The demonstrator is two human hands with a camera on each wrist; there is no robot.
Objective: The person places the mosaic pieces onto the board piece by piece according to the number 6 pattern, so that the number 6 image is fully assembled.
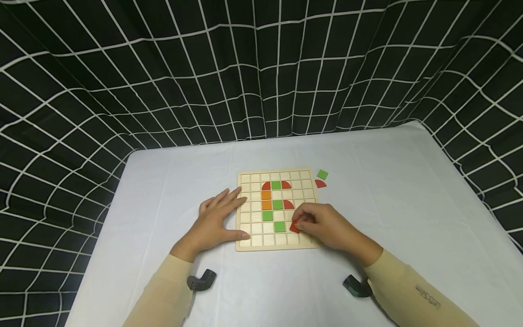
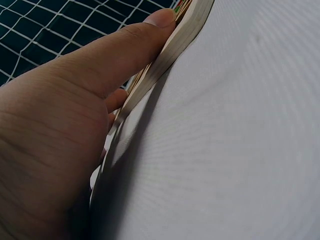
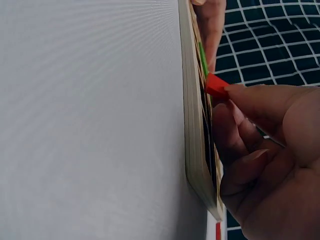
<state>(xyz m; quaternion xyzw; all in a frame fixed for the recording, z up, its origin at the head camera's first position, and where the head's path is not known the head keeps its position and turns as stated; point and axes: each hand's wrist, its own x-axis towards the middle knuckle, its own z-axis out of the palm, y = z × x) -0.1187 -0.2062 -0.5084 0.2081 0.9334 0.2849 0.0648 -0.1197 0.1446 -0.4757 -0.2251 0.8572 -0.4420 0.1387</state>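
Note:
A light wooden grid board (image 1: pixel 257 241) lies on the table. Set in its cells are green squares (image 1: pixel 279 226), orange squares (image 1: pixel 266 205) and red quarter-round tiles (image 1: pixel 288 204). My left hand (image 1: pixel 216 222) lies at the board's left side, fingers spread, with fingertips and thumb (image 2: pixel 160 19) on its edge. Between thumb and fingers my right hand (image 1: pixel 327 225) pinches a small red tile (image 3: pixel 216 86), held tilted at the board, right of the lowest green square. Fingers hide part of that tile, so its full outline cannot be told.
Beyond the board's upper right corner, a loose green square (image 1: pixel 322 174) and a red quarter-round tile (image 1: pixel 320 183) lie on the white tablecloth (image 1: pixel 171 177). Dark wrist devices (image 1: pixel 202 280) sit by both wrists. A black curtain with white grid lines (image 1: pixel 261 68) surrounds the table.

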